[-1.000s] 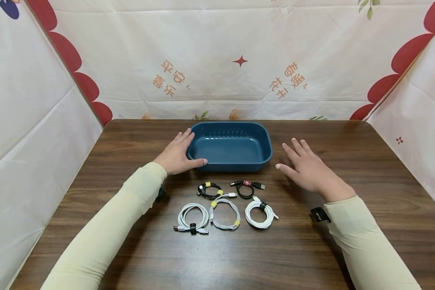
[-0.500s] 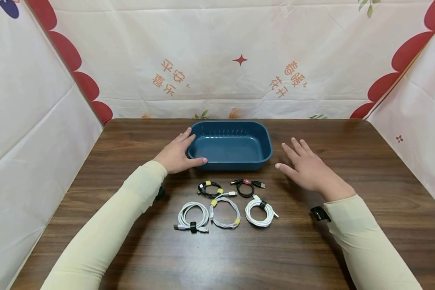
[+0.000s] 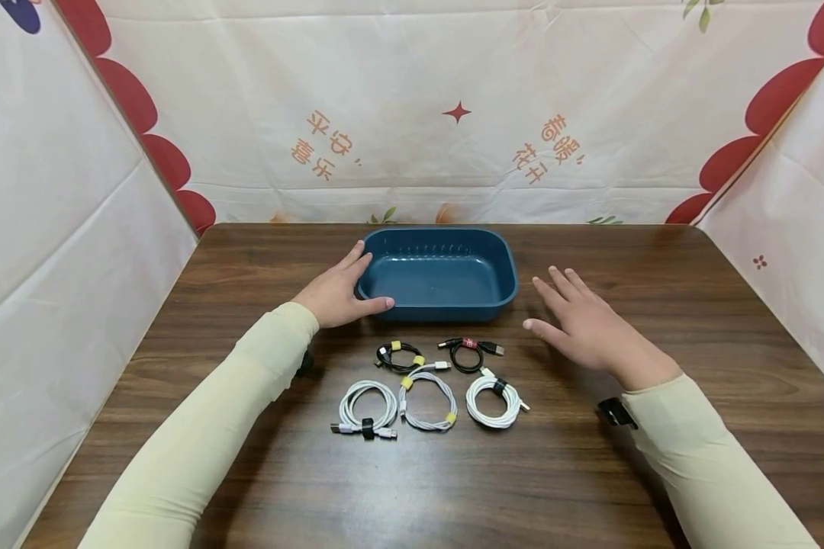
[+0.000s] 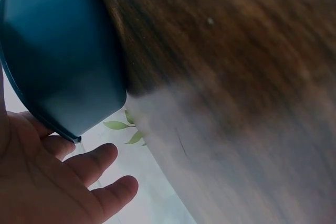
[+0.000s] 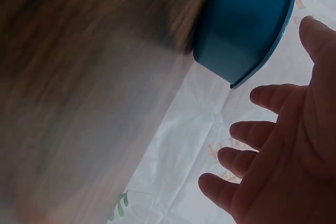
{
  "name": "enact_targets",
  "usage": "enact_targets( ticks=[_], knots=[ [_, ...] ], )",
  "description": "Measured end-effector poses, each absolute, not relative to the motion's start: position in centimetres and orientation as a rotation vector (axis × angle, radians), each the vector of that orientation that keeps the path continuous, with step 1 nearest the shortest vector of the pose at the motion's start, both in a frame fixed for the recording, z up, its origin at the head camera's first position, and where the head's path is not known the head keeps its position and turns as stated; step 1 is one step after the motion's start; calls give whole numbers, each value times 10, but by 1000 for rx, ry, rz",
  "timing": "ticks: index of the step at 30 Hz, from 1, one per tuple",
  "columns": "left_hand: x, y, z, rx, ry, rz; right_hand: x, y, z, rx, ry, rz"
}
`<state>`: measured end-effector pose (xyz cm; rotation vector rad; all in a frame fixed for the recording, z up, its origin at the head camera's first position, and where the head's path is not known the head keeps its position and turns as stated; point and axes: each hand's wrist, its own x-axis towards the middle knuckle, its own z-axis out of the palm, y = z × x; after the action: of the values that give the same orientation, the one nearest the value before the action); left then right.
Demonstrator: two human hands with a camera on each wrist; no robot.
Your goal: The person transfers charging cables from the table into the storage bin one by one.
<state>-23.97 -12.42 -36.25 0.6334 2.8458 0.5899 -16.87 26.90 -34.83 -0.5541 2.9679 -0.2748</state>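
Observation:
My left hand (image 3: pixel 336 297) is at the left end of a blue plastic basin (image 3: pixel 446 313), thumb over its front rim and fingers spread along the left side. In the left wrist view the basin's rim (image 4: pixel 39 121) meets that hand, the fingers loosely extended. To the right of the basin my right hand (image 3: pixel 593 328) hovers apart from it, fingers spread and holding nothing. Five-fingered and relaxed, it also shows in the right wrist view beside the basin wall (image 5: pixel 231 40). In front of the basin lie two small black coiled cables (image 3: pixel 419 361), (image 3: pixel 468 343).
Nearer me on the wooden table (image 3: pixel 439 488) lie three pale coiled cables: a white one (image 3: pixel 368 427) with a black strap, a grey-white one (image 3: pixel 429 425) with yellow ties, and a white one (image 3: pixel 493 422). A printed cloth (image 3: pixel 412 76) hangs behind the table.
My right forearm has shifted slightly to the right, its fingers still spread. The left hand, basin and cables keep their places.

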Motion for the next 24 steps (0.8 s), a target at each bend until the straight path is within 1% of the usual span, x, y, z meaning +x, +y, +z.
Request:
enact_targets(
  ticks=[13,24],
  knots=[
    [-239,-122,-361,624,2818,592,-153,273,-352,-700,2953,-220],
    [-238,-122,-362,604,2816,587,-135,269,-361,-918,2960,-193]
  ],
)
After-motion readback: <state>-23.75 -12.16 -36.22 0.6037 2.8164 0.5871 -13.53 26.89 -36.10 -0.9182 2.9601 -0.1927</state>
